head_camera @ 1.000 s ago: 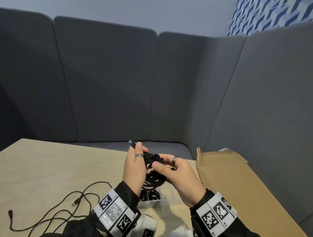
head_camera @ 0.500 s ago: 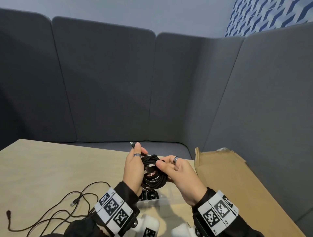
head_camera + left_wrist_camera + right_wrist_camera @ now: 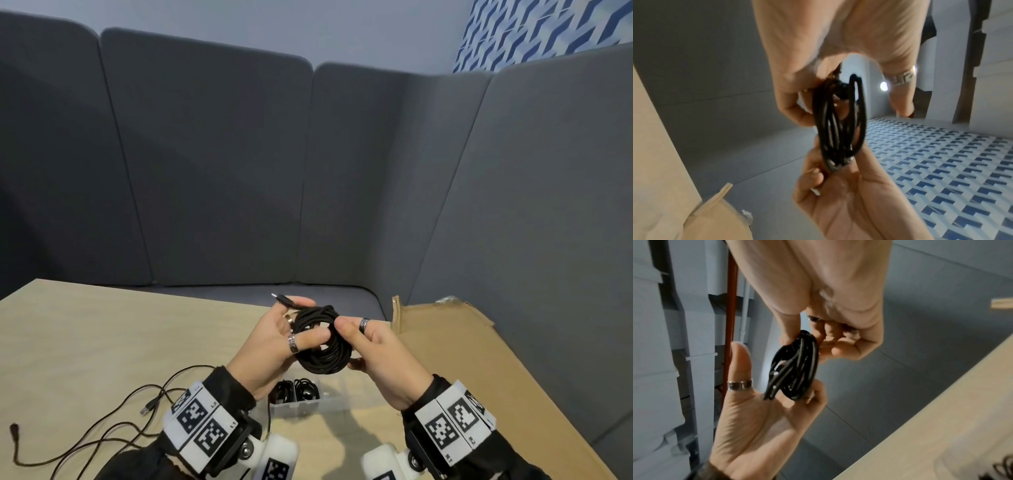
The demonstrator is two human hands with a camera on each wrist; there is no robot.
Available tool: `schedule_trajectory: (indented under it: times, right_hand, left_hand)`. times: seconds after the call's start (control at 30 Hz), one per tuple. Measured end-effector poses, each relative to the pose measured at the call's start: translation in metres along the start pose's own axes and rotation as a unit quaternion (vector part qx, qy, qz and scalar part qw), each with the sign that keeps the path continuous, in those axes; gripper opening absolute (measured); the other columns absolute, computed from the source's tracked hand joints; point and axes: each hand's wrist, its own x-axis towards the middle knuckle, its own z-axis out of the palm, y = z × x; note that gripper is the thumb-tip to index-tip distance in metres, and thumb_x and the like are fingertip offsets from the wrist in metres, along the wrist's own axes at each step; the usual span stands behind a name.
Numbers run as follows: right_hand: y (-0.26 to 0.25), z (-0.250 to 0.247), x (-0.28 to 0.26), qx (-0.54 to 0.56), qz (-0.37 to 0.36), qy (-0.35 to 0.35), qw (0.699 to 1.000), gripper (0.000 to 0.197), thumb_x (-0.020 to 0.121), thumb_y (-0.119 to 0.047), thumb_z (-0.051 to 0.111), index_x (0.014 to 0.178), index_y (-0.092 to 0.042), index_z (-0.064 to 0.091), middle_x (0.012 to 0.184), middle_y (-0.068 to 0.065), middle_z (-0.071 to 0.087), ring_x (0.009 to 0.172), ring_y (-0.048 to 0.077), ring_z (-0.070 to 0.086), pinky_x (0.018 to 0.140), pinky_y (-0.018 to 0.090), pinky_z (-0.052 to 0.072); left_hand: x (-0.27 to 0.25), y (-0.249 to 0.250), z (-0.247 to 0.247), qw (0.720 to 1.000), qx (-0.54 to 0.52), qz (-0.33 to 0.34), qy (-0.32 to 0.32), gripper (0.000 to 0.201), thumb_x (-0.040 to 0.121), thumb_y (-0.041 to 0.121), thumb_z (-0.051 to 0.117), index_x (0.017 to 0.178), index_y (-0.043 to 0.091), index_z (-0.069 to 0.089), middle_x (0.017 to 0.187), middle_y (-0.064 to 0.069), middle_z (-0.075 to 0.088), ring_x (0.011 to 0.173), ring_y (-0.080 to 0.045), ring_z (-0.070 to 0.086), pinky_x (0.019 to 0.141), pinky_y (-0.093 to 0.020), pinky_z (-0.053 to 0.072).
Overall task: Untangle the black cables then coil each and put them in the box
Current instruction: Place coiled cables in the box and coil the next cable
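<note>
A coiled black cable point(image 3: 322, 356) hangs in the air above the table between both hands. My left hand point(image 3: 303, 322) grips its left side with the thumb laid across the hole, and its fingertips pinch the plug end point(image 3: 283, 300) that sticks out at the top. My right hand point(image 3: 346, 342) pinches the coil's right side between thumb and fingers. Seen edge-on, the coil point(image 3: 838, 123) shows between the hands in the left wrist view and again as the coil point(image 3: 797, 368) in the right wrist view. Below the hands stands a clear plastic box point(image 3: 329, 404) with coiled cables inside.
Loose black cables point(image 3: 113, 421) with plug ends trail over the wooden table point(image 3: 102, 342) at the lower left. A flat brown cardboard sheet point(image 3: 462, 349) lies on the right. Grey padded seat backs point(image 3: 222, 171) surround the table's far side.
My left hand has turned palm-up and its thumb now lies across the coil's hole. The coil has swung round flat-on to the head camera, with the right hand still on its right side.
</note>
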Motion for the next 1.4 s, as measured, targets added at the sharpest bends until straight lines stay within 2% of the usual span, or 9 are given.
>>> schedule_trajectory:
  times: [0.13, 0.4, 0.5, 0.6, 0.7, 0.77, 0.87, 1.13, 1.4]
  right_hand:
    - [-0.003, -0.002, 0.002, -0.004, -0.018, 0.021, 1.0, 0.022, 0.094, -0.032, 0.049, 0.095, -0.022, 0.069, 0.081, -0.012, 0.068, 0.075, -0.001, 0.055, 0.069, 0.023, 0.037]
    - [0.002, 0.001, 0.008, 0.149, 0.029, 0.051, 0.987, 0.032, 0.078, -0.035, 0.065, 0.097, -0.01, 0.062, 0.082, 0.005, 0.07, 0.087, 0.022, 0.054, 0.079, 0.037, 0.035]
    - [0.005, -0.003, 0.006, 0.128, 0.027, 0.053, 0.99, 0.028, 0.081, -0.034, 0.064, 0.095, -0.01, 0.062, 0.08, 0.002, 0.071, 0.084, 0.018, 0.058, 0.083, 0.036, 0.038]
    - [0.006, -0.007, 0.002, 0.064, -0.004, 0.069, 0.996, 0.014, 0.089, -0.021, 0.06, 0.092, -0.009, 0.054, 0.079, 0.008, 0.073, 0.07, 0.007, 0.064, 0.071, 0.017, 0.044]
    - [0.01, -0.012, 0.001, -0.028, -0.051, 0.105, 0.993, 0.015, 0.086, -0.019, 0.065, 0.088, -0.012, 0.052, 0.081, 0.015, 0.072, 0.079, 0.023, 0.069, 0.083, 0.037, 0.051]
    - [0.012, -0.01, 0.0, -0.059, -0.061, 0.107, 0.991, 0.02, 0.081, -0.027, 0.069, 0.086, -0.016, 0.053, 0.08, 0.011, 0.073, 0.081, 0.023, 0.069, 0.083, 0.043, 0.051]
    - [0.014, 0.002, -0.002, -0.03, -0.073, 0.078, 0.994, 0.023, 0.08, -0.027, 0.069, 0.087, -0.014, 0.052, 0.082, 0.013, 0.073, 0.081, 0.023, 0.07, 0.079, 0.041, 0.053]
    - [0.027, 0.003, -0.006, 0.006, -0.045, 0.007, 0.999, 0.016, 0.089, -0.012, 0.061, 0.099, -0.003, 0.053, 0.08, 0.008, 0.073, 0.079, 0.01, 0.067, 0.076, 0.022, 0.049]
    - [0.038, 0.005, -0.014, -0.008, -0.034, -0.055, 0.998, 0.01, 0.091, -0.009, 0.058, 0.088, -0.013, 0.05, 0.071, -0.01, 0.072, 0.078, 0.003, 0.065, 0.077, 0.018, 0.046]
  left_hand:
    - [0.0, 0.006, -0.004, 0.999, 0.026, 0.02, 0.005, 0.043, 0.068, 0.003, 0.066, 0.108, 0.005, 0.053, 0.082, -0.009, 0.069, 0.071, -0.017, 0.066, 0.062, -0.023, 0.053]
    - [-0.002, 0.006, 0.007, 0.998, -0.055, -0.015, -0.001, 0.038, 0.082, 0.008, 0.062, 0.116, 0.004, 0.047, 0.069, -0.008, 0.06, 0.056, -0.015, 0.055, 0.059, -0.024, 0.051]
    - [-0.003, -0.003, 0.006, 0.995, -0.042, -0.09, -0.012, 0.039, 0.082, 0.021, 0.055, 0.119, 0.01, 0.054, 0.09, -0.009, 0.058, 0.072, -0.016, 0.052, 0.069, -0.028, 0.051]
    - [-0.005, -0.004, -0.003, 0.992, 0.028, -0.115, 0.038, 0.069, 0.068, 0.044, 0.075, 0.126, 0.014, 0.052, 0.113, -0.001, 0.059, 0.096, -0.015, 0.056, 0.085, -0.034, 0.046]
    - [-0.001, 0.009, -0.016, 0.983, 0.138, -0.018, 0.12, 0.121, 0.029, 0.076, 0.074, 0.134, 0.026, 0.04, 0.127, 0.008, 0.051, 0.119, -0.007, 0.047, 0.099, -0.03, 0.033]
    - [-0.001, 0.017, -0.012, 0.947, 0.317, 0.016, 0.048, 0.126, 0.029, 0.083, 0.067, 0.138, 0.03, 0.034, 0.131, 0.014, 0.044, 0.124, -0.001, 0.04, 0.1, -0.022, 0.029]
    - [0.001, 0.013, 0.001, 0.886, 0.457, -0.043, -0.065, 0.117, 0.035, 0.068, 0.076, 0.137, 0.03, 0.033, 0.122, 0.016, 0.053, 0.114, 0.002, 0.05, 0.099, -0.019, 0.037]
    - [-0.008, -0.019, 0.001, 0.967, 0.245, -0.061, -0.043, 0.058, 0.05, 0.009, 0.079, 0.106, 0.009, 0.065, 0.102, -0.016, 0.07, 0.088, -0.021, 0.067, 0.085, -0.039, 0.053]
    - [-0.021, -0.049, -0.002, 0.983, 0.014, -0.152, -0.099, 0.075, 0.056, -0.002, 0.073, 0.127, 0.006, 0.052, 0.127, -0.017, 0.059, 0.117, -0.029, 0.056, 0.091, -0.033, 0.049]
